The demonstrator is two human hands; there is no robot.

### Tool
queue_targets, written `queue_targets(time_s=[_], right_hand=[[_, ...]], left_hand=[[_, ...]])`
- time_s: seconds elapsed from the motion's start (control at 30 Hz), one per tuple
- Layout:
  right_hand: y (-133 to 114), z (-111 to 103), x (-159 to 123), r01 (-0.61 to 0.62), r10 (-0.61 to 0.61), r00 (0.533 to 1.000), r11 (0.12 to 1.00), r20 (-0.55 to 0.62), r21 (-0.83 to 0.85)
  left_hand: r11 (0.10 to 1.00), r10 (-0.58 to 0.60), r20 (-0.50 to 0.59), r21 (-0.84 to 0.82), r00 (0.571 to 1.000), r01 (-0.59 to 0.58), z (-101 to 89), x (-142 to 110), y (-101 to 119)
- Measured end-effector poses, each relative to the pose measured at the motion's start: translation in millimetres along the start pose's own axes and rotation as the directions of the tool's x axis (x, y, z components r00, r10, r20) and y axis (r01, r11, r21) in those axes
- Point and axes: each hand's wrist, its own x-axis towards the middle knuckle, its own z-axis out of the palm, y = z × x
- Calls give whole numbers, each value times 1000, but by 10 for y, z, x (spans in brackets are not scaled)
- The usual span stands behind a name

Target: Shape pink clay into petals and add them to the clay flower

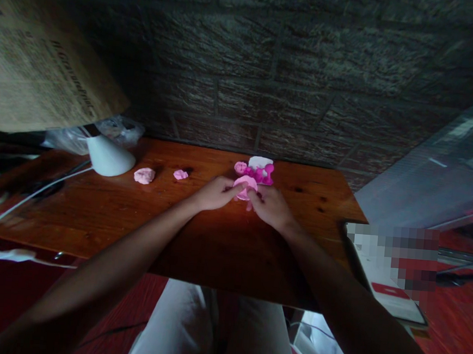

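Between my two hands, above the wooden table, is a round pink disc (pixel 244 188). Whether it is dough, a mold or both, I cannot tell. My left hand (pixel 218 193) grips its left side and my right hand (pixel 273 206) its right side, with both thumbs lying on the top face. Just behind it lie bright pink plastic molds (pixel 257 173), a small round pink piece (pixel 241 167) and a white piece (pixel 261 161). To the left are a larger lump of pink modelling dough (pixel 144 176) and a smaller lump (pixel 180 175).
A lamp with a white base (pixel 110 157) and printed paper shade (pixel 52 70) stands at the left, its white cord (pixel 17 198) hanging over the table (pixel 114 216) edge. Behind it is a clear plastic bag (pixel 121 130). A dark brick wall (pixel 243 90) borders the back; a framed panel (pixel 377 264) is at right.
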Motion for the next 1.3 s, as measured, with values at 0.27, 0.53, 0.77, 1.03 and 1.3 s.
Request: queue_targets(time_s=[0.27,0.53,0.77,1.03,1.3], right_hand=[[43,44,-4,-29,32,999,996,-26,80],[18,48,0,-50,51,998,998,-35,29],[14,48,15,-20,18,999,999,-50,-38],[32,35,1,31,-32,999,998,-22,-55],[10,29,-6,27,-29,999,998,-40,-54]], left_hand=[[987,-63,33,-147,997,67,-9,1,32],[1000,4,-14,-14,1000,-5,3,-19,54],[1000,-8,-45,14,999,8,21,-17,41],[983,50,-42,-176,998,-57,33,13,-28],[988,94,-97,-113,991,-104,-17,1,38]])
